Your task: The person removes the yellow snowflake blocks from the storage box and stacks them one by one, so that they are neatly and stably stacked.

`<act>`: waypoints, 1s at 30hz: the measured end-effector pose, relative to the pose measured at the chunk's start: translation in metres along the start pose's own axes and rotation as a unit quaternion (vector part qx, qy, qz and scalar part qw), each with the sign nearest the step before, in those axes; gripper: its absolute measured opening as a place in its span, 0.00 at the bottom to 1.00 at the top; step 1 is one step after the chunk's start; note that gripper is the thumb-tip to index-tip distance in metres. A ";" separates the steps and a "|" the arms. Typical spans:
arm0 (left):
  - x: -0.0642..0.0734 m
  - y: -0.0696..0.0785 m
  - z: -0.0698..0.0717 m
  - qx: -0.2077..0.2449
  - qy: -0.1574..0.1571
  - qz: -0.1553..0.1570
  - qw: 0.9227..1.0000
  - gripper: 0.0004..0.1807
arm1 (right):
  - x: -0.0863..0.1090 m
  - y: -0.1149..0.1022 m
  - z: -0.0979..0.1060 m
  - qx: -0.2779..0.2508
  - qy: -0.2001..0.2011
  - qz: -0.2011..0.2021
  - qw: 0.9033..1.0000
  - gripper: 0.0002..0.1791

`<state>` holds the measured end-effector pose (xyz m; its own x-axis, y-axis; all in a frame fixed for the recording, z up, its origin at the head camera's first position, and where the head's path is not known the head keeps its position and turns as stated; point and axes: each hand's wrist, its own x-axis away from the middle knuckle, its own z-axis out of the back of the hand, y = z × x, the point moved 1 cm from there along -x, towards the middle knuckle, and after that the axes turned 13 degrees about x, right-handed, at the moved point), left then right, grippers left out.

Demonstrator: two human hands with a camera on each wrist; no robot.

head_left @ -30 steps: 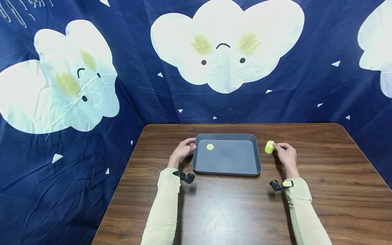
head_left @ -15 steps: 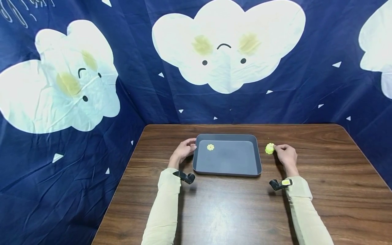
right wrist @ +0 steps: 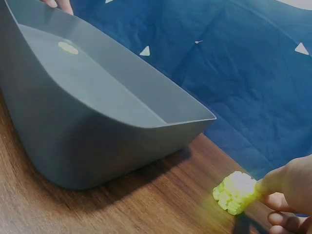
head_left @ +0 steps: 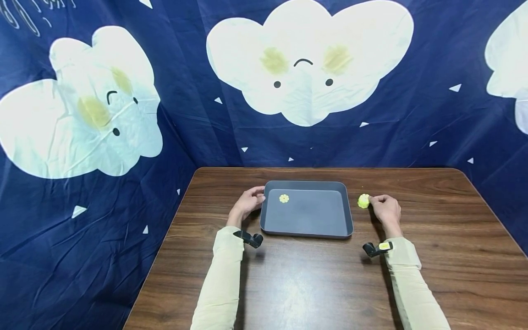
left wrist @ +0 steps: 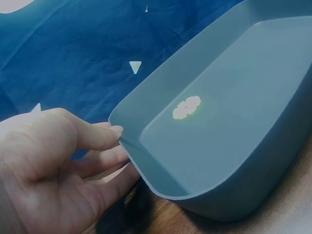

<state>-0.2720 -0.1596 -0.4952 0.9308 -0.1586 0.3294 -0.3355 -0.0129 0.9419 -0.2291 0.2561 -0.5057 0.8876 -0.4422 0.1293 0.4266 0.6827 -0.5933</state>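
Note:
A dark grey rectangular tray [head_left: 309,213] lies on the table. My left hand [head_left: 246,202] holds its left rim, the thumb at the rim's top and the other fingers against the outer wall in the left wrist view. Inside the tray, near its far left corner, lies a flat yellow flower-shaped piece [left wrist: 186,107]. To the tray's right, a small stack of yellow-green flower-shaped pieces [right wrist: 235,193] stands on the wood. My right hand [head_left: 387,210] pinches a flower-shaped piece at the stack by its edge, between thumb and forefinger; glare hides how many pieces it grips.
The brown wooden table [head_left: 301,284] has a blue cloth with white clouds [head_left: 307,101] hanging behind it and along its left side. A black wrist camera [head_left: 249,239] juts from the left cuff, another camera [head_left: 376,249] from the right.
My right hand has come slightly nearer and lower; the top flower piece, offset toward the back a second ago, now sits in line with the stack. The left hand and tray stay put.

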 end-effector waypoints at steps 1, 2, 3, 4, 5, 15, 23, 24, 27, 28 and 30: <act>0.000 0.000 0.000 0.001 0.000 0.000 1.000 0.27 | 0.000 0.000 0.000 0.000 0.001 0.001 1.000 0.21; 0.000 0.000 0.000 0.001 -0.001 0.000 1.000 0.27 | 0.000 0.000 0.000 0.001 0.002 0.003 1.000 0.21; 0.000 -0.001 0.000 0.001 -0.001 0.000 1.000 0.27 | -0.001 0.001 -0.001 0.001 0.003 0.004 1.000 0.21; -0.001 -0.001 0.001 0.003 -0.001 0.001 1.000 0.27 | -0.001 0.001 -0.001 0.003 0.004 0.005 1.000 0.22; -0.001 -0.001 0.001 0.003 -0.002 0.000 1.000 0.27 | -0.001 0.001 -0.001 0.004 0.004 0.006 1.000 0.22; -0.001 0.000 0.001 0.012 -0.005 0.003 1.000 0.27 | -0.002 0.002 0.001 -0.004 0.014 0.006 1.000 0.24; -0.001 0.000 0.000 0.010 0.001 0.001 1.000 0.27 | 0.003 -0.011 0.011 -0.025 0.052 0.026 0.998 0.22; -0.001 0.000 0.000 0.010 0.001 0.000 1.000 0.27 | 0.004 -0.013 0.012 -0.025 0.053 0.029 0.998 0.22; 0.000 0.000 -0.001 0.009 0.001 0.001 1.000 0.27 | 0.007 -0.020 0.014 -0.028 0.058 0.037 0.997 0.22; 0.000 0.000 -0.001 0.009 0.002 0.001 1.000 0.27 | 0.009 -0.023 0.015 -0.029 0.058 0.039 0.997 0.22; 0.001 0.000 -0.001 0.010 0.003 0.001 1.000 0.26 | 0.011 -0.028 0.016 -0.032 0.061 0.042 0.997 0.22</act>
<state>-0.2712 -0.1587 -0.4949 0.9310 -0.1524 0.3318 -0.3401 -0.0316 0.9398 -0.2284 0.2415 -0.4755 0.8903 -0.4551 -0.0176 0.3362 0.6829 -0.6486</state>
